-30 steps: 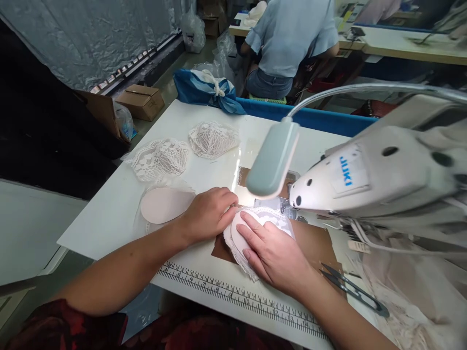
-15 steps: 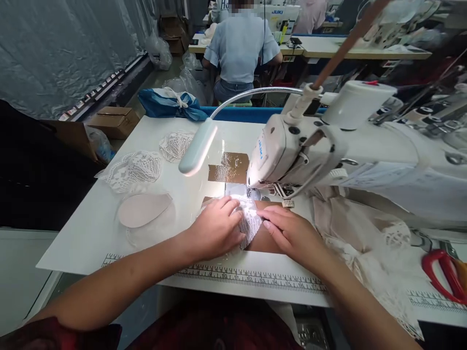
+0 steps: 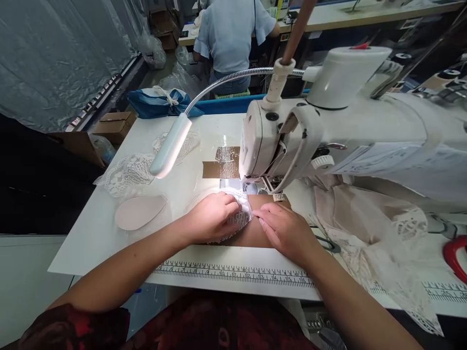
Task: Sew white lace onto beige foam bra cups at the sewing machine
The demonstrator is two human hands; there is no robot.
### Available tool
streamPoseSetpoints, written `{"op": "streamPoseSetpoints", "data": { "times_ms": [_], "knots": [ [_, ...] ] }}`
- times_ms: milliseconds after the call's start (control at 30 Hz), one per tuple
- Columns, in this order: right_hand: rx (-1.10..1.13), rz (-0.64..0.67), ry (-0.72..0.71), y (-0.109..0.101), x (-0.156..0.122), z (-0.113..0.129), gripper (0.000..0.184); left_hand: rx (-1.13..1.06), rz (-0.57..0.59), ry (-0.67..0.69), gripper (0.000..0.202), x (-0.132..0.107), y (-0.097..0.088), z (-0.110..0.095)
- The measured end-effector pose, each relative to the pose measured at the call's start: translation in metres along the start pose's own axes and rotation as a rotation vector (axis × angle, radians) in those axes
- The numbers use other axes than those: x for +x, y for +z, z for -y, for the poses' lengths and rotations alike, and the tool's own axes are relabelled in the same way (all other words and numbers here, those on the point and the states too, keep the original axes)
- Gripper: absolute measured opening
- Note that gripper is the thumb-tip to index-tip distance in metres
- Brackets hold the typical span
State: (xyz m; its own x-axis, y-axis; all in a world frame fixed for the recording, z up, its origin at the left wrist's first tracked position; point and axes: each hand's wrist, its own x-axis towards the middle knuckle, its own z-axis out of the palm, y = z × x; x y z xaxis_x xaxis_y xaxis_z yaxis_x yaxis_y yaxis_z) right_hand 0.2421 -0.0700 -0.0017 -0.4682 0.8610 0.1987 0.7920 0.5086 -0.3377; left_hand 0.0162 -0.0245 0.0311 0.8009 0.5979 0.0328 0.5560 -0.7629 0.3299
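Both hands rest at the near side of the sewing machine (image 3: pixel 350 119), over one white lace piece (image 3: pixel 243 219). The left hand (image 3: pixel 213 218) has its fingers bent over the lace, holding it down; the right hand (image 3: pixel 286 227) is narrowed, fingertips at the piece's right edge, though whether they pinch it cannot be told. The lace piece sits just in front of the machine's needle end, partly hidden by fingers.

Good handling here would mean the left fingers keeping the lace flat without stretching it, the right fingertips steering the edge evenly, and both kept back from the needle.

Well left of the machine, the white tabletop (image 3: pixel 83 248) ends in a slanting edge. A lace cup (image 3: pixel 128 174) and an oval pad (image 3: pixel 141 213) lie nearer, leaving the left hand some sideways room. The lamp (image 3: pixel 171 146) overhangs left of the machine, so lifting there calls for care. A ruler strip (image 3: pixel 233 274) follows the table's front edge before the machine; a brown sheet (image 3: pixel 259 237) reaches under the right hand. Gauzy fabric (image 3: pixel 346 209) heaped below the machine's arm tightens the right side, with a red handle (image 3: pixel 454 257) beyond.
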Motion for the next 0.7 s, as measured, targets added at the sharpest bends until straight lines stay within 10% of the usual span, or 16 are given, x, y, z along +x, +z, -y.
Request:
{"op": "streamPoseSetpoints", "data": {
  "times_ms": [700],
  "knots": [
    [-0.110, 0.073, -0.196, -0.002, -0.001, 0.003, 0.035, 0.015, -0.047, 0.132, 0.028, -0.009, 0.018, 0.013]
  ]
}}
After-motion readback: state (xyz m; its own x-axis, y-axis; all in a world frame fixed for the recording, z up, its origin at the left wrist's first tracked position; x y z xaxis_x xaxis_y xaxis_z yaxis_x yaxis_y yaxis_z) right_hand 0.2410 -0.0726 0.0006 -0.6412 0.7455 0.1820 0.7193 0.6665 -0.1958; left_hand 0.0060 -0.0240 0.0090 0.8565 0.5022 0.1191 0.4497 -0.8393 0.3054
